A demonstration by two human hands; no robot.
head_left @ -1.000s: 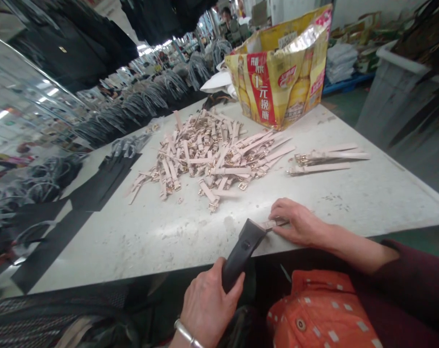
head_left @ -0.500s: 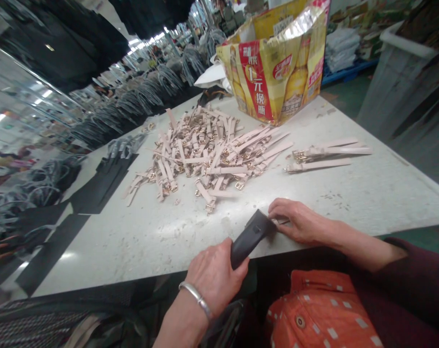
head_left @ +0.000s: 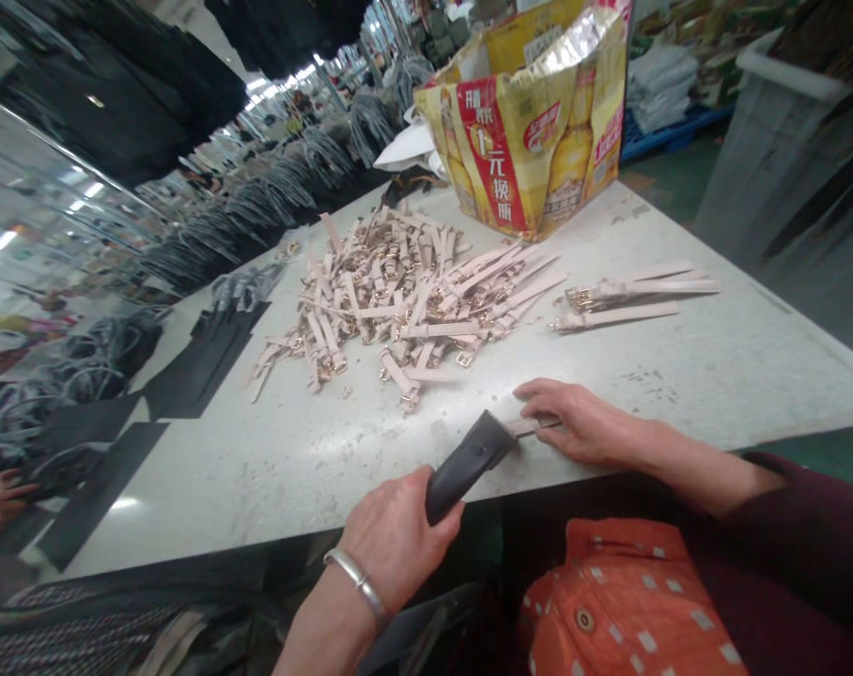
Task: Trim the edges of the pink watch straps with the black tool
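My left hand [head_left: 391, 535], with a silver bangle at the wrist, is closed around a black leather-like piece [head_left: 461, 469] that is folded or tube-shaped. It tilts up to the right over the table's front edge. A short, narrow pale strap [head_left: 527, 426] runs from its upper end to my right hand [head_left: 581, 422], which pinches the strap between thumb and fingers. How the strap joins the black piece cannot be made out. Just beyond my hands lies a heap of pale pink buckle straps [head_left: 426, 291], and a few more straps [head_left: 624, 317] lie apart on the right.
A yellow beer carton [head_left: 511, 141] stands at the back of the white table [head_left: 736, 376]. Flat black pieces [head_left: 102, 488] lie on the left, where another person's hand [head_left: 0, 502] shows. A grey bin [head_left: 765, 141] stands beyond the right edge.
My left hand and the black piece have moved slightly left, away from my right hand. More of the pale strap now shows between them.
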